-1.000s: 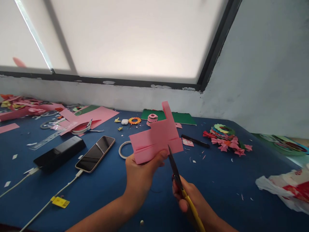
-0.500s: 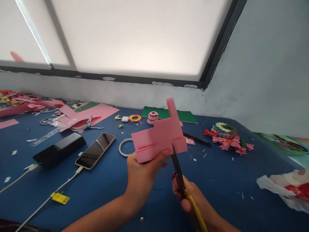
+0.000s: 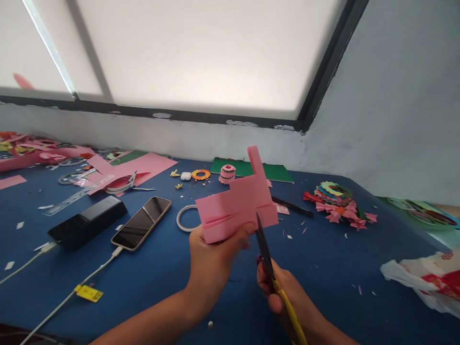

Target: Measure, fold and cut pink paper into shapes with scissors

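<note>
My left hand (image 3: 212, 261) is closed on the lower edge of a folded pink paper (image 3: 237, 203), held upright above the blue table (image 3: 161, 282). The paper has slits along its lower part and a narrow strip standing up at its top. In my right hand (image 3: 287, 299) is a pair of scissors (image 3: 268, 261) with yellow handles, fingers wrapped round them. The dark blades point up and meet the paper's bottom edge, just right of my left thumb.
On the table lie a phone (image 3: 142, 223) and a black power bank (image 3: 88, 223) with white cables, a tape ring (image 3: 185, 218), a black pen (image 3: 292, 207), pink sheets (image 3: 136, 167), green sheets (image 3: 247, 168), paper flowers (image 3: 338, 201), a plastic bag (image 3: 427, 280). The wall and window stand behind.
The paper and scissors rose slightly and shifted right between the earliest frame and half a second ago; the blade tip sits a little further into the paper's lower edge. Since then almost nothing moved.
</note>
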The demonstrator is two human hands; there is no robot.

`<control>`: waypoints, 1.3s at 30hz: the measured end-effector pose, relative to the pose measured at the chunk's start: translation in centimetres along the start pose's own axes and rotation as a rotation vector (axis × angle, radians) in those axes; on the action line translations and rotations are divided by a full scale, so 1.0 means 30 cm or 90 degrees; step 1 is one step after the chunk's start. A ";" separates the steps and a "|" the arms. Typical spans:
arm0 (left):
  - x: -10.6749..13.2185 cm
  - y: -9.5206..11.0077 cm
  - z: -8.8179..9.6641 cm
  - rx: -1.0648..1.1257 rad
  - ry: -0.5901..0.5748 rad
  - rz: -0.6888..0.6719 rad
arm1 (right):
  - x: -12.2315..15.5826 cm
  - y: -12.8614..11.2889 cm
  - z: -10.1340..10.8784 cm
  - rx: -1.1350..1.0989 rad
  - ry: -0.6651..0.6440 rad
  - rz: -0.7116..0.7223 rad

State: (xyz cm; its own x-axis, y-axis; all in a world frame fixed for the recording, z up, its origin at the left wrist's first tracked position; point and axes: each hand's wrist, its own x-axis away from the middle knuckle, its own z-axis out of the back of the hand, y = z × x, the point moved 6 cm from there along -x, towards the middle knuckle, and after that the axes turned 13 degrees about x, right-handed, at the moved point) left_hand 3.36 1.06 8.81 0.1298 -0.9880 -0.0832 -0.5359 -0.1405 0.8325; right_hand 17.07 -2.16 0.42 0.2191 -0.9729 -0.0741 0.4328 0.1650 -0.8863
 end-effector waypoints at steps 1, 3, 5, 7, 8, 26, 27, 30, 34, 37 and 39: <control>0.000 0.001 0.000 0.001 0.002 -0.003 | -0.001 0.002 -0.002 0.007 -0.008 0.000; 0.002 0.001 0.001 0.002 0.003 -0.007 | -0.001 0.008 -0.008 0.027 -0.027 0.002; 0.003 -0.001 0.001 0.002 -0.001 -0.004 | 0.000 0.016 -0.010 0.057 -0.030 0.000; 0.004 -0.003 0.000 0.000 -0.005 0.000 | 0.003 0.022 -0.008 0.079 -0.025 -0.001; 0.005 -0.003 0.001 -0.003 -0.005 0.000 | 0.005 0.024 -0.007 0.082 -0.022 -0.002; 0.002 -0.016 0.015 -0.033 0.006 -0.006 | 0.008 0.018 -0.016 0.044 -0.034 -0.069; 0.002 -0.015 0.015 -0.032 0.004 -0.007 | 0.006 0.000 -0.012 0.073 -0.035 -0.022; 0.001 -0.015 0.012 -0.019 0.000 -0.006 | 0.003 -0.024 -0.005 0.121 -0.037 0.030; 0.000 -0.015 0.009 0.000 -0.002 -0.005 | 0.002 -0.022 -0.010 0.106 -0.051 0.003; -0.001 -0.016 0.008 0.004 -0.002 0.000 | 0.003 -0.022 -0.012 0.100 -0.058 -0.019; -0.001 -0.017 0.008 0.004 -0.001 0.004 | 0.003 -0.021 -0.011 0.092 -0.061 -0.035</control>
State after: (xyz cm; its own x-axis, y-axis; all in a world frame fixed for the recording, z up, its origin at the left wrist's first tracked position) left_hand 3.44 1.15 8.25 0.1245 -0.9891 -0.0790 -0.5423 -0.1345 0.8293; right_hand 16.52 -2.42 0.82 0.2711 -0.9623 0.0223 0.5666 0.1408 -0.8119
